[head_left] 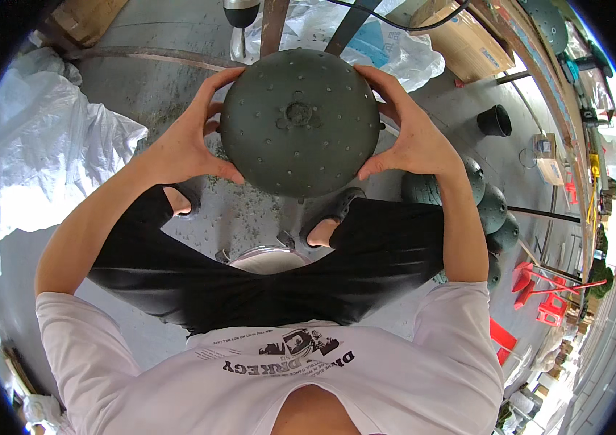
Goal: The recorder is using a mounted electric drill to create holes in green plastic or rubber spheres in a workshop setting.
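Between my two hands is a round, dark green ball-like shell, dotted with small holes or nubs and marked by a round boss with small lobes near its middle. My left hand grips its left rim, thumb low on the near side and fingers around the far side. On the opposite rim my right hand holds it the same way. The shell's underside is hidden. Just beyond it, to the left, a drill chuck with a bit points downward.
Clear plastic sheeting heaps at the left. More dark green shells pile beside my right leg. Cardboard boxes, a black bucket and red stools stand to the right. Green crumbs litter the floor.
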Tool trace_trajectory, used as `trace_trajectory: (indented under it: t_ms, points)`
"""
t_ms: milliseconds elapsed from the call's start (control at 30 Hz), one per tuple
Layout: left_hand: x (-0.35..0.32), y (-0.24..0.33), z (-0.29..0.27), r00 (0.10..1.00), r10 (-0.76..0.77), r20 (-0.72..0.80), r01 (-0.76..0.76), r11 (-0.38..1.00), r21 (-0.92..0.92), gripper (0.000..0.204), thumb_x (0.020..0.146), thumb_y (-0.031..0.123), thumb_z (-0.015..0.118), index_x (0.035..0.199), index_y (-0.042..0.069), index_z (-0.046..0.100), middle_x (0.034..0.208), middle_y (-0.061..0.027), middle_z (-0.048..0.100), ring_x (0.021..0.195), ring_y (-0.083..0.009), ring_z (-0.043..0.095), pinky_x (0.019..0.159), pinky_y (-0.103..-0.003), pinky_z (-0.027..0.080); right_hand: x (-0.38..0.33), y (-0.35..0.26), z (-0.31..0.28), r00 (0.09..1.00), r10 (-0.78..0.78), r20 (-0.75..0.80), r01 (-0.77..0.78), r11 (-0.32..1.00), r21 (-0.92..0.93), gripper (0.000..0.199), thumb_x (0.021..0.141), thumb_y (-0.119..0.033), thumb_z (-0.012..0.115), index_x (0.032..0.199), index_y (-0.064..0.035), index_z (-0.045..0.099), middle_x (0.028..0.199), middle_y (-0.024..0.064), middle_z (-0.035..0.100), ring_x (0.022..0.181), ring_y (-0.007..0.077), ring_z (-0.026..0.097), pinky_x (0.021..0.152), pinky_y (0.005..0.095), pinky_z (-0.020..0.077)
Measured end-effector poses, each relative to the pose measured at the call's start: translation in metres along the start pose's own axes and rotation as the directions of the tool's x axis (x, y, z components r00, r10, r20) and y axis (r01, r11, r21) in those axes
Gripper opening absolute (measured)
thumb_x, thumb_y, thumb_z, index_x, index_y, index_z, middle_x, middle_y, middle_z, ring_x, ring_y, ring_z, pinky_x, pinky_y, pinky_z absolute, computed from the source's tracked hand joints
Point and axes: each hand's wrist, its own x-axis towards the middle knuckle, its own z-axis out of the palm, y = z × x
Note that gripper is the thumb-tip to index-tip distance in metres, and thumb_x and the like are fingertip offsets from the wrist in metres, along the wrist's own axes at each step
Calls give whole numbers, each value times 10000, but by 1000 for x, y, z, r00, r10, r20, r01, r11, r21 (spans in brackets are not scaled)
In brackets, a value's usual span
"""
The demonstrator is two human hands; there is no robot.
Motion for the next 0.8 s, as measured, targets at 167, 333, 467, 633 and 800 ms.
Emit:
trace_trajectory:
  t_ms: [167, 333, 467, 633, 800]
  points:
    - [-9, 1, 11, 992, -122, -42, 120, 992, -44, 1353, 530, 20, 967, 1597, 199, 154, 1612, -104, 228, 1287, -306, 497, 985, -437, 511, 3, 1, 6, 999, 44, 24, -45, 996, 78, 1350, 465, -234, 1017, 1578, -111, 262, 1605, 97, 308, 1469, 302, 334, 1191, 497, 311]
    - [-14, -3, 8, 986, -168, -9, 160, 955, -250, 1203, 661, 168, 952, 1570, 202, 164, 1610, -132, 187, 1398, -348, 376, 1069, -510, 456, 5, 10, 9, 1000, -7, 10, 8, 999, -50, 1259, 503, -186, 991, 1562, -180, 308, 1573, 148, 326, 1410, 330, 401, 1122, 484, 420]
    - [-17, -5, 7, 969, -241, -60, 215, 934, -287, 1104, 718, 225, 924, 1544, 187, 192, 1571, -131, 226, 1359, -345, 397, 1031, -482, 482, 9, 8, 13, 1000, -14, -3, 13, 980, -200, 1212, 520, -154, 969, 1550, -232, 335, 1601, 168, 279, 1388, 374, 420, 1054, 454, 479]
    - [-16, -12, 9, 958, -253, -131, 226, 955, -191, 1078, 743, 280, 912, 1536, 137, 196, 1527, -183, 284, 1237, -312, 513, 893, -388, 574, 14, 5, 21, 1000, 18, 16, -14, 977, -214, 1184, 533, -95, 951, 1539, -255, 349, 1585, 165, 299, 1347, 368, 458, 998, 437, 514]
    - [-14, -16, 7, 960, -263, -96, 248, 958, -141, 1131, 731, 297, 922, 1561, 137, 170, 1518, -197, 300, 1238, -333, 518, 947, -426, 544, 15, 6, 24, 1000, -14, 5, 15, 970, -243, 1166, 528, -82, 952, 1523, -242, 365, 1565, 153, 319, 1293, 369, 501, 972, 437, 528]
